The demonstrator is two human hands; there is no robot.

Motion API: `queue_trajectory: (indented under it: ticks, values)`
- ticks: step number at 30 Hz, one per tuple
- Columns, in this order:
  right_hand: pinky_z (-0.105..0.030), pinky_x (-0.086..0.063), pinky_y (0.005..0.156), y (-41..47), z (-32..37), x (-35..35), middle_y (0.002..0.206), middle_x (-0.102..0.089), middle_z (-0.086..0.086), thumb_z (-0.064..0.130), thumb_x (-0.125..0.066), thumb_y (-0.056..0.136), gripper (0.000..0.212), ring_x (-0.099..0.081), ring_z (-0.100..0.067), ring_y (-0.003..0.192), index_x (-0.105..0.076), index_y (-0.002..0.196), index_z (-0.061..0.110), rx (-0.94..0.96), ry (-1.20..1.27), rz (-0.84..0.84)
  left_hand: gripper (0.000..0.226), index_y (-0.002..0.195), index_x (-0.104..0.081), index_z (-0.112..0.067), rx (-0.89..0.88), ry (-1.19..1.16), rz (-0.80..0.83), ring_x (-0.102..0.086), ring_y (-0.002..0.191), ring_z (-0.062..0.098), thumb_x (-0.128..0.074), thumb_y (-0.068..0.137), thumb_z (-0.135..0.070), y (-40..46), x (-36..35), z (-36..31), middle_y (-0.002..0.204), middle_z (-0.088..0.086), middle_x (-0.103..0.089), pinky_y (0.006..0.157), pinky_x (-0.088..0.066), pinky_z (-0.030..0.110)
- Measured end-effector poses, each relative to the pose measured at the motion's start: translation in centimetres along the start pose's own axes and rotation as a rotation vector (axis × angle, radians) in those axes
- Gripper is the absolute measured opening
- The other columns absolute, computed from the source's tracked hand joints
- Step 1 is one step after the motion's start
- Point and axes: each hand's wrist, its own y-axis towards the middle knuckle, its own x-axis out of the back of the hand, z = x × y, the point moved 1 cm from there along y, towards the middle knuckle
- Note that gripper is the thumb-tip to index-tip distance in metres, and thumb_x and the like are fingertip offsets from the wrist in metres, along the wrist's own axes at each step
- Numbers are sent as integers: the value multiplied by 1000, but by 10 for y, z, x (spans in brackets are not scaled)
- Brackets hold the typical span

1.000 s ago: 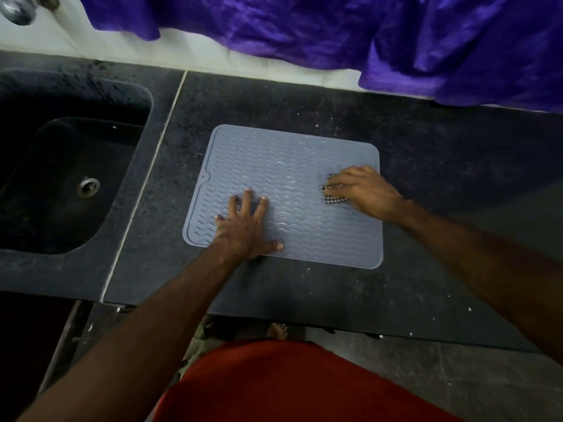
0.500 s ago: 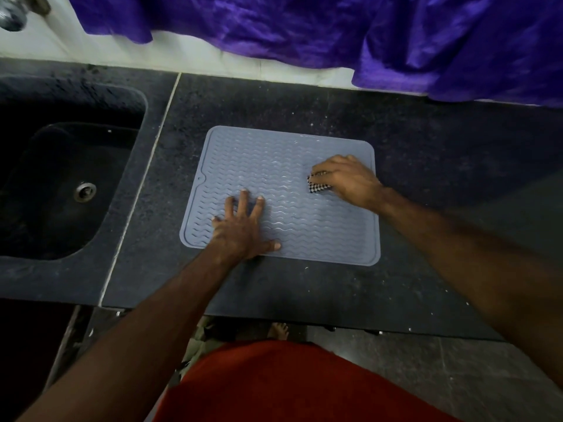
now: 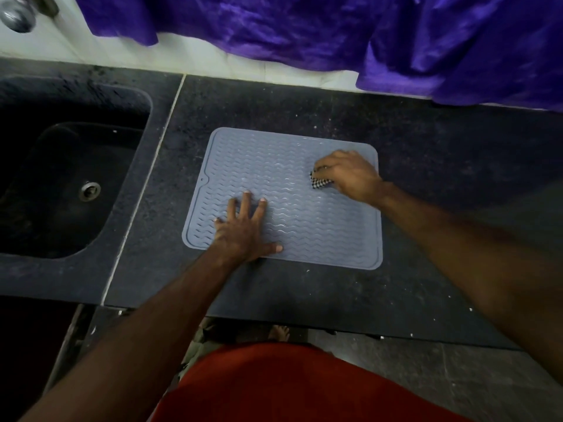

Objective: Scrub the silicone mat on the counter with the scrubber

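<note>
Silicone mat point(image 3: 292, 214): flat on dark surface point(image 3: 426, 166), beside sink point(image 3: 70, 184).
Right hand point(image 3: 350, 175): grip clamped on scrubber point(image 3: 320, 181), far-right area of mat.
Left hand point(image 3: 243, 229): splayed flat, pinning near-left area.
Risk: mat may slide or buckle if left-hand pressure eases; scrubber may overrun right edge.
Count: one mat, one scrubber, two hands, one sink.

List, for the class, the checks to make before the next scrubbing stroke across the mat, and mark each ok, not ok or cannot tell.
1. Silicone mat lies flat on the counter: ok.
2. Left hand pressed flat, steadying the mat: ok.
3. Right hand grips the scrubber: ok.
4. Scrubber touching the mat: ok.
5. Soap or water on the mat: cannot tell.
6. Mat clear of the sink: ok.
</note>
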Motion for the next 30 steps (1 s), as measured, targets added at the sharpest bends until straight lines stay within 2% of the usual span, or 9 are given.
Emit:
queue_trajectory:
  ticks: [4, 7, 9, 13, 16, 19, 21, 25, 30]
  values:
    - [-42, -35, 98, -53, -30, -4, 137, -53, -1, 8, -74, 76, 53, -46, -27, 125, -60, 126, 23, -95, 42, -47, 116, 154, 11, -30, -2, -7, -11, 13, 147, 37, -57, 74, -78, 0, 0, 2, 160, 4, 24, 112, -18, 66]
    - [-40, -33, 103, -86, -46, 9, 142, -48, -1, 7, -70, 79, 55, -41, -25, 129, -56, 130, 24, -182, -8, 55, 116, 154, 12, -30, -4, -10, 0, 13, 147, 37, -57, 74, -78, 0, 0, 1, 160, 4, 25, 113, -18, 66]
    - [-39, -34, 103, -85, -46, 14, 140, -50, -1, 6, -69, 77, 57, -42, -24, 128, -56, 129, 25, -190, -74, 107, 115, 154, 12, -30, -1, -10, -2, 13, 147, 37, -56, 74, -78, -1, 0, 0, 160, 4, 25, 113, -18, 65]
    - [-36, -35, 94, -62, -37, 28, 134, -53, 8, 15, -70, 78, 48, -43, -20, 121, -60, 122, 31, -196, -157, 252, 111, 154, 13, -31, -27, -86, -14, 15, 147, 36, -57, 78, -72, -6, 0, 2, 160, 4, 26, 116, -10, 63]
    - [-36, -36, 90, -44, -29, 40, 129, -56, 10, 13, -69, 77, 45, -46, -18, 117, -64, 117, 34, -172, -135, 207, 107, 153, 15, -33, -64, -215, -51, 16, 148, 33, -59, 83, -65, -12, -1, 8, 159, 3, 27, 117, -5, 61]
    - [-37, -36, 86, -12, -2, 47, 128, -58, 4, 1, -62, 74, 50, -50, -25, 113, -66, 117, 27, -107, -58, 35, 101, 154, 12, -31, -75, -262, -114, 16, 148, 30, -56, 86, -62, -19, -2, 16, 160, 3, 25, 117, -2, 56]
    - [-39, -39, 88, 19, 27, 46, 127, -60, 1, -2, -61, 74, 51, -52, -28, 112, -66, 118, 23, -50, -23, -15, 97, 155, 7, -29, -49, -226, -141, 15, 149, 28, -54, 88, -61, -22, -1, 28, 161, 4, 22, 118, -1, 53]
    - [-41, -42, 90, 77, 94, 29, 124, -61, -1, 3, -63, 74, 48, -53, -30, 110, -65, 118, 21, 102, 46, 1, 97, 156, 1, -27, 1, -127, -146, 10, 150, 29, -57, 86, -60, -22, 0, 65, 162, 7, 16, 120, -3, 51]
    - [-38, -35, 95, 123, 155, 21, 132, -54, 4, 7, -58, 84, 45, -45, -22, 118, -60, 125, 26, 110, 72, 6, 104, 156, 4, -25, -41, -142, -74, 13, 149, 29, -60, 83, -63, -18, -5, 92, 162, 10, 18, 120, -6, 50]
